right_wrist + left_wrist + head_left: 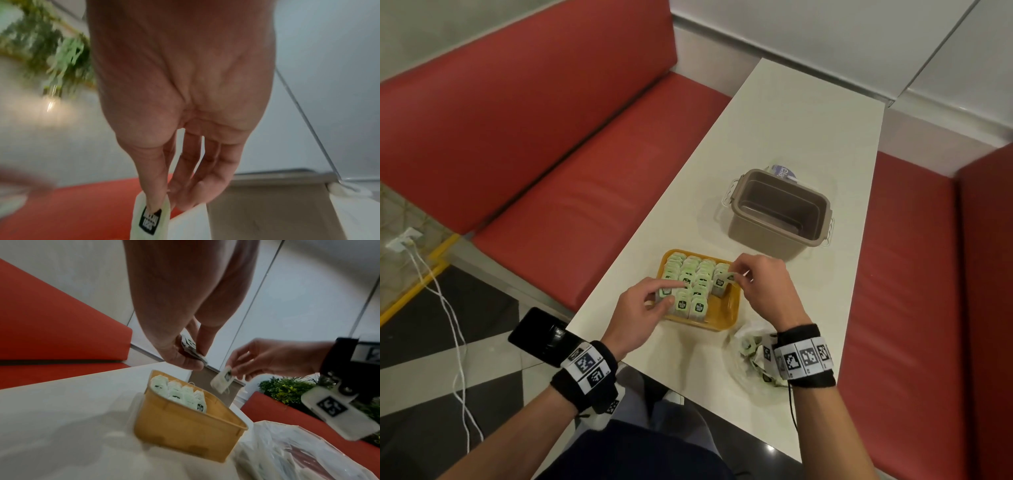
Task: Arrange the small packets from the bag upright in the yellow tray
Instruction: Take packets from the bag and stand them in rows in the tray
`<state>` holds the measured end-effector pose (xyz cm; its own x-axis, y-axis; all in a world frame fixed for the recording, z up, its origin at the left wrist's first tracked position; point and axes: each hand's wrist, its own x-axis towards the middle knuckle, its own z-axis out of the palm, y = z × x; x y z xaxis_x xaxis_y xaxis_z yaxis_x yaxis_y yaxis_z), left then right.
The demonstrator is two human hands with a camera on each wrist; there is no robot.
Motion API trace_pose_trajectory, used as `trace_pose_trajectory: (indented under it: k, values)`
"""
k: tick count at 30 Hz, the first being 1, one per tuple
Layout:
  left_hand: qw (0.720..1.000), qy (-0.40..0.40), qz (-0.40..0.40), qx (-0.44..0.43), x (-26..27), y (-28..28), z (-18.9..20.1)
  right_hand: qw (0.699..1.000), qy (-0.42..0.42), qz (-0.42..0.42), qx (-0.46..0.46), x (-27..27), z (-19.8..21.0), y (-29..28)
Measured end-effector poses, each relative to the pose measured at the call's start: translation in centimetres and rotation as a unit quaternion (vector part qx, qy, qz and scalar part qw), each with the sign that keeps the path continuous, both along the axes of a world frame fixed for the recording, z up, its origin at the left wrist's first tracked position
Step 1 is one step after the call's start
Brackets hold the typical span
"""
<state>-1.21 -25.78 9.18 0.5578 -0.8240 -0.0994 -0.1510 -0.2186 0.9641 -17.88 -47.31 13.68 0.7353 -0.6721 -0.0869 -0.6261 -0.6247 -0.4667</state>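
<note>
Table (791, 144): yellow tray (724, 313) at near edge, rows filled from its left; bag (751, 373) at near right corner for reach. Left hand (645, 310) clutches spare packets (190, 348); right hand (763, 284) pinches one packet (724, 278) upright over the unfilled right row.

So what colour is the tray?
Yellow-orange tray, clearest in the head view.

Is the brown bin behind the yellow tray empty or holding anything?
Empty as far as visible: the head view looks straight into the brown bin and shows only bare inner walls and floor. Its lid is off.
</note>
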Motion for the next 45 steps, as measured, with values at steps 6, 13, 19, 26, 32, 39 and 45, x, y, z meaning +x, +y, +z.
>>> trace_pose_trajectory:
  k: [6, 13, 19, 26, 32, 39, 45]
  values:
    - [0.996, 0.079, 0.048, 0.009, 0.1, 2.0, -0.3, 0.988, 0.145, 0.02, -0.038, 1.5, -5.5, 0.4]
    - [0.996, 0.077, 0.046, 0.029, 0.5, 2.5, -0.4, 0.98, 0.167, -0.009, -0.11, 3.6, -7.0, 0.2]
    - [0.997, 0.068, 0.018, 0.02, 0.6, 2.1, 0.2, 0.981, 0.133, -0.047, -0.13, 4.3, -7.4, 0.6]
    - [0.995, 0.096, 0.028, 0.024, 0.7, 1.1, 0.8, 0.988, 0.07, -0.076, -0.115, 4.1, -6.6, 0.8]
    - [0.996, 0.087, 0.024, 0.015, 0.6, -0.2, 1.4, 0.975, -0.103, 0.006, 0.199, 4.2, -0.9, 2.7]
    - [0.999, 0.042, 0.024, 0.006, 0.6, -1.9, 1.0, 0.981, -0.088, 0.057, 0.162, 3.6, 0.1, 1.9]
    - [0.99, -0.046, 0.108, 0.081, 2.4, -1.2, -2.7, 0.996, 0.002, -0.015, 0.09, 2.2, -2.2, -0.5]
